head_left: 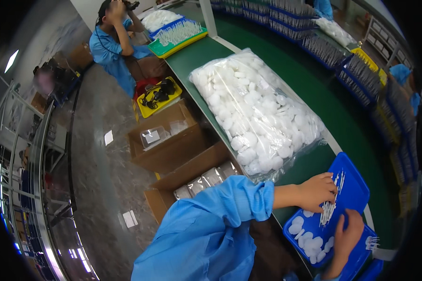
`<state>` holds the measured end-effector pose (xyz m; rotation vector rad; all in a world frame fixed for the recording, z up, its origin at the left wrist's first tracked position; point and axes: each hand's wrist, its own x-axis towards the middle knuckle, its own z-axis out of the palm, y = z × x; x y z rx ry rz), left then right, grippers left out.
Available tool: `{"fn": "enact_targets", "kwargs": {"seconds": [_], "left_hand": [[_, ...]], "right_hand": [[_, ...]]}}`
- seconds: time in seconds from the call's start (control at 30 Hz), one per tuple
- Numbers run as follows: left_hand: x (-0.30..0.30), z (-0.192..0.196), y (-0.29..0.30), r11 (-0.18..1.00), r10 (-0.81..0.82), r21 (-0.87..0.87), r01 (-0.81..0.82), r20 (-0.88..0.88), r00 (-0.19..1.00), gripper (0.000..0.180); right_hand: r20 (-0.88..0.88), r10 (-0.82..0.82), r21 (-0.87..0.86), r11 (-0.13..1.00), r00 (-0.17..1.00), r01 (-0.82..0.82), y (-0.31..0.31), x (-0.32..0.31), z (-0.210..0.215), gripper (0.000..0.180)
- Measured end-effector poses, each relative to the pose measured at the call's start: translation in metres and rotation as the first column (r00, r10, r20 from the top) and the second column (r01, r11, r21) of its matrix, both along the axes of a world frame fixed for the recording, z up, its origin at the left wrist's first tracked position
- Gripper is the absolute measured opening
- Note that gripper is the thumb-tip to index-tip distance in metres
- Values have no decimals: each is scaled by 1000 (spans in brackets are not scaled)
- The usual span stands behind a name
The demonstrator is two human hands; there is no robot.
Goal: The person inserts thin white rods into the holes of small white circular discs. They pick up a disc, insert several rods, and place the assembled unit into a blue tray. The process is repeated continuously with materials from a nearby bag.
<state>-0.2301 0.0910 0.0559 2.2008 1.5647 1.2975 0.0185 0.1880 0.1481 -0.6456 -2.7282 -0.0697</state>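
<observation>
Head view — long green-topped table (267, 79); on it a big clear plastic bag of white round caps (258, 112), slumped and soft, just beside a shallow blue plastic tray (356, 187) at the near edge.

In the tray: a bundle of thin white plastic sticks (330, 208) along the middle, loose white round discs (309, 236) in the near corner.

Left hand (316, 191) lies over the sticks, fingers curled onto the bundle; whether it pinches any I cannot tell. Right hand (347, 234) rests on the tray's near side, fingers loosely bent, holding nothing I can make out.

Judgement — sticks look very light, slender, slippery, likely to scatter; best gathered mid-length, gentle pressure.
</observation>
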Motion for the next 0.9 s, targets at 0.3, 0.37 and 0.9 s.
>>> {"fn": "enact_targets", "kwargs": {"seconds": [0.3, 0.37, 0.9], "left_hand": [[5, -3, -4, 999, 26, 18, -27, 44, 999, 25], [6, -4, -4, 1000, 31, 4, -31, 40, 999, 27], [26, 11, 50, 984, 179, 37, -175, -146, 973, 54]], "right_hand": [[94, -300, -451, 838, 949, 309, -2, -35, -23, 25], [11, -260, -399, 884, 966, 242, -1, -24, -29, 25], [-291, -333, -655, 752, 897, 67, 32, 4, -45, 19]]}}
